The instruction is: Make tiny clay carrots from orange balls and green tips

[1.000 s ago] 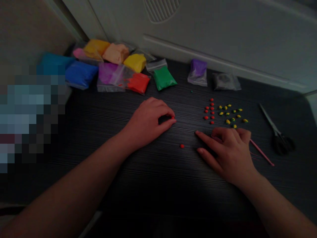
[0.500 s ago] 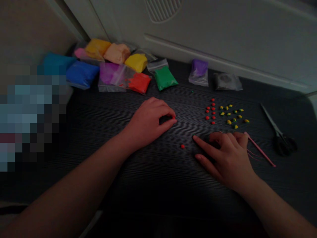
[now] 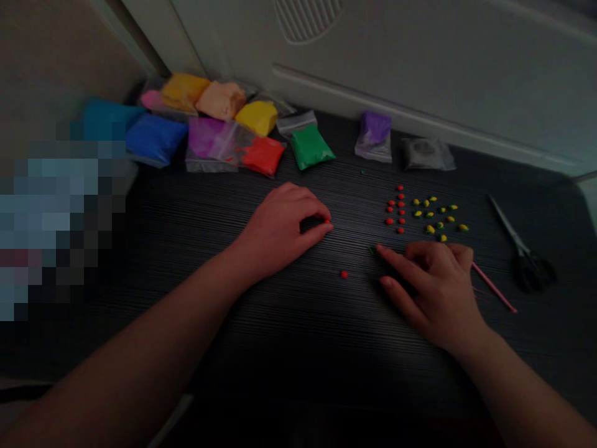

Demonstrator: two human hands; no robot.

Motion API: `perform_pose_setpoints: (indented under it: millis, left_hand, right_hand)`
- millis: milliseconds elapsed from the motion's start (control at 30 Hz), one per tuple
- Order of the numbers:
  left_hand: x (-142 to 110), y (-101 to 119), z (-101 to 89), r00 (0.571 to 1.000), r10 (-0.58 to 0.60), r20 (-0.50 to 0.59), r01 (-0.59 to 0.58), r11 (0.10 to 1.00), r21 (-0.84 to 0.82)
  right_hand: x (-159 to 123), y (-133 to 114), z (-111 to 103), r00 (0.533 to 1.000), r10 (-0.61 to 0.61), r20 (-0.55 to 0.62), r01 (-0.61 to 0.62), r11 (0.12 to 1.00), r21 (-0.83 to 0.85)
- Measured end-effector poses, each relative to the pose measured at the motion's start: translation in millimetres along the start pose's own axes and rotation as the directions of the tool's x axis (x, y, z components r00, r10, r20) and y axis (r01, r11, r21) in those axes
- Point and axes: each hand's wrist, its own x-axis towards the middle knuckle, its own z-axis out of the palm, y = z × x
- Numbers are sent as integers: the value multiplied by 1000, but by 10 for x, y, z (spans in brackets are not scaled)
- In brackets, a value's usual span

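My left hand (image 3: 291,224) rests on the dark table, thumb and index finger pinched on a small red clay ball (image 3: 328,221). To the right, my right hand (image 3: 433,289) lies palm down, its index finger stretched out and apart from the thumb. Under or beside that fingertip is a tiny thin piece of green clay (image 3: 371,249). Between the hands sits another red clay ball (image 3: 344,274) on the tabletop. A pink stick-like tool (image 3: 495,288) lies beside my right hand, which hides its upper end.
Small red balls (image 3: 401,213) and yellow-green pieces (image 3: 430,229) lie beyond my right hand. Scissors (image 3: 525,249) rest at the right. Bags of coloured clay, including green (image 3: 311,146), red (image 3: 263,155) and purple (image 3: 374,129), line the back. A pale panel (image 3: 420,74) rises behind.
My right hand has slid slightly right and away from me, its index fingertip drawn along the table. The green piece now looks longer and thinner. My left hand stays put.
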Motion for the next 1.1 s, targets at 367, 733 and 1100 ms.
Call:
perform_pose_setpoints:
  millis: [367,733,1100]
  left_hand:
    - [0,8,-6,1000,4,12,-4,1000,2]
    - [4,-7,-2,1000,9,10,-9,1000,7]
    - [-2,-11,4,1000,16,10,-16,1000,11]
  right_hand:
    - [20,-69,-12,999,-35,39,36,999,-35]
    - [33,-71,-19,998,-11,58,15,998,-66]
    - [31,-89,-20,998,-17,53,20,999,-51]
